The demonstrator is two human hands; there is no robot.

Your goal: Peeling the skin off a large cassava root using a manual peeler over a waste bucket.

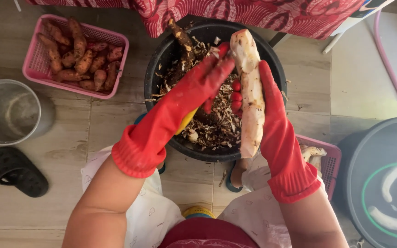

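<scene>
Both my hands wear red rubber gloves. My right hand [272, 98] grips a long, mostly peeled pale root [250, 87] upright over a black basin [161, 50] full of brown peelings. My left hand [203, 82] reaches across the basin to the root's upper end and holds a yellow-handled tool [185, 120], its blade hidden. An unpeeled brown root [183, 43] leans in the basin's far side.
A pink basket [37, 64] of unpeeled roots sits at the far left, a grey metal bowl [8, 110] below it. A black sandal [17, 171] lies on the floor. A second pink basket [329, 158] and a grey tub [368, 151] with peeled white roots stand at right.
</scene>
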